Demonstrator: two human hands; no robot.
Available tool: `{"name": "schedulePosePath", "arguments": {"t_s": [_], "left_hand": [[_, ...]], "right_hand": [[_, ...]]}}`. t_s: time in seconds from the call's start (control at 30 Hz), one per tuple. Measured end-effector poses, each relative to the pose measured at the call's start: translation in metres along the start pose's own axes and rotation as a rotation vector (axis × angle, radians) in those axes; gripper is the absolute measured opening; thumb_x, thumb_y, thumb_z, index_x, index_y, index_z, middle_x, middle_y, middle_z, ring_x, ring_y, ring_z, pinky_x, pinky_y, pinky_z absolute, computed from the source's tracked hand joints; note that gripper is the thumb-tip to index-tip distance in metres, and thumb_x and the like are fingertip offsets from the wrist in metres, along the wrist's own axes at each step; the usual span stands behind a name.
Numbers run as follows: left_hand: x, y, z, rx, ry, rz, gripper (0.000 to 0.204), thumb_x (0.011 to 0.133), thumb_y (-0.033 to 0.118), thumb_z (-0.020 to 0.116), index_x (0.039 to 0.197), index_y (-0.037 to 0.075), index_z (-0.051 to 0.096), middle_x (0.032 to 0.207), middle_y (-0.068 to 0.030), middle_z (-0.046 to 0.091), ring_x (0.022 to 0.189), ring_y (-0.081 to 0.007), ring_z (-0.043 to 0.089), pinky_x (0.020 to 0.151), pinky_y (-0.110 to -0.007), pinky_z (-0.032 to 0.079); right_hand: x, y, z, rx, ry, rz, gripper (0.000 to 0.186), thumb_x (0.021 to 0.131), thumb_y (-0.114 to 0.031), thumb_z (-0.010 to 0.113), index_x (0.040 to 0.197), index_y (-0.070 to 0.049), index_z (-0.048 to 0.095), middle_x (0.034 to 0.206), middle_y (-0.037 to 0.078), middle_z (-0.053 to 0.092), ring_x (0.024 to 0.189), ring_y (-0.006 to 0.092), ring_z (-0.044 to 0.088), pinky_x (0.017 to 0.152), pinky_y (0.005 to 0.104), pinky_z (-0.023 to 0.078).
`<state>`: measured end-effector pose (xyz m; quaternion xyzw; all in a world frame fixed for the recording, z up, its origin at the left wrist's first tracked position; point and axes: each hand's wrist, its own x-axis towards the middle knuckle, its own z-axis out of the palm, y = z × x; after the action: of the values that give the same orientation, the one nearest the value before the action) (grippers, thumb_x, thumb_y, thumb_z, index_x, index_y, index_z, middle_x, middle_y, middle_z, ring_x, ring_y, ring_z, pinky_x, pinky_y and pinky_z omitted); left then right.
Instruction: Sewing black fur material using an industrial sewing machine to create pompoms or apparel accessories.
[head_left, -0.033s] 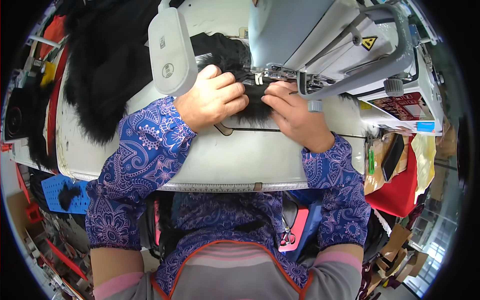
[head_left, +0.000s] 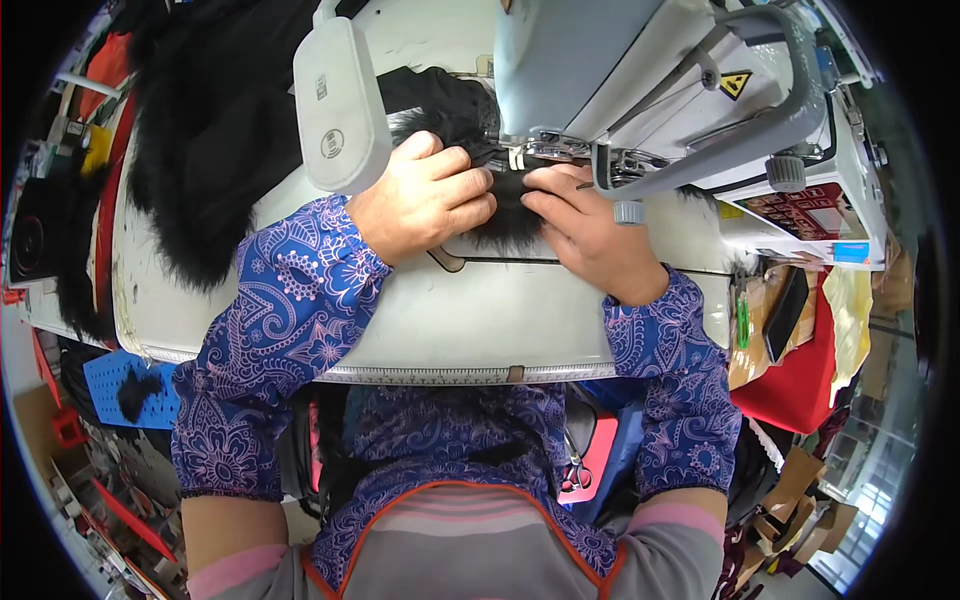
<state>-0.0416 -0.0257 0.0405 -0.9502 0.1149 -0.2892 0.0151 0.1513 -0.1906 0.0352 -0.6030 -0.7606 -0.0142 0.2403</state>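
A strip of black furry fabric (head_left: 508, 215) lies at the presser foot (head_left: 516, 158) of a sewing machine (head_left: 570, 70). My left hand (head_left: 428, 195) has its fingers curled down onto the fur, just left of the foot. On the other side, my right hand (head_left: 590, 225) pinches the fabric's right part between thumb and fingers, close to the machine's metal parts. A narrow stretch of fur shows between the two hands. The needle and the stitching spot are too small to make out, and the fingertips are partly sunk in the fur.
A white oblong device (head_left: 342, 110) hangs above my left wrist. Black fur-trimmed cloth (head_left: 205, 150) covers the table's left side. A measuring tape (head_left: 440, 374) runs along the front edge. Green-handled snips (head_left: 742, 312) and a black phone (head_left: 786, 314) lie at right; scissors (head_left: 576, 475) lie below the edge.
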Motion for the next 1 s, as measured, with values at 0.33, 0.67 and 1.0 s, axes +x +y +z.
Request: {"name": "schedulePosePath", "arguments": {"t_s": [0.33,0.67,1.0], "left_hand": [[0.002,-0.001,-0.007,-0.081,-0.028,-0.058,0.026,0.07,0.017,0.068,0.095,0.009,0.07,0.099,-0.0027,0.066,0.099,-0.0201,0.061,0.084,-0.035,0.046],[-0.001,0.01,-0.013,-0.123,-0.212,-0.177,0.041,0.074,0.027,0.075,0.109,0.007,0.068,0.114,-0.0074,0.067,0.11,-0.0234,0.061,0.099,-0.041,0.042],[-0.007,0.004,-0.011,-0.151,-0.208,-0.076,0.041,0.074,0.018,0.073,0.112,0.006,0.066,0.122,-0.0087,0.065,0.118,-0.0254,0.06,0.1,-0.045,0.044]], "right_hand": [[0.005,-0.005,-0.006,-0.071,0.033,0.008,0.027,0.07,-0.003,0.071,0.095,-0.009,0.066,0.103,0.0,0.063,0.106,0.0217,0.06,0.09,0.0364,0.049],[0.0,-0.002,-0.003,-0.009,0.026,-0.006,0.032,0.07,-0.003,0.071,0.101,-0.01,0.068,0.108,0.001,0.065,0.109,0.0217,0.061,0.091,0.0365,0.05],[0.0,-0.006,-0.003,-0.101,0.04,-0.023,0.034,0.071,-0.007,0.071,0.104,-0.013,0.069,0.113,0.0,0.066,0.111,0.0206,0.061,0.091,0.0368,0.049]]}}
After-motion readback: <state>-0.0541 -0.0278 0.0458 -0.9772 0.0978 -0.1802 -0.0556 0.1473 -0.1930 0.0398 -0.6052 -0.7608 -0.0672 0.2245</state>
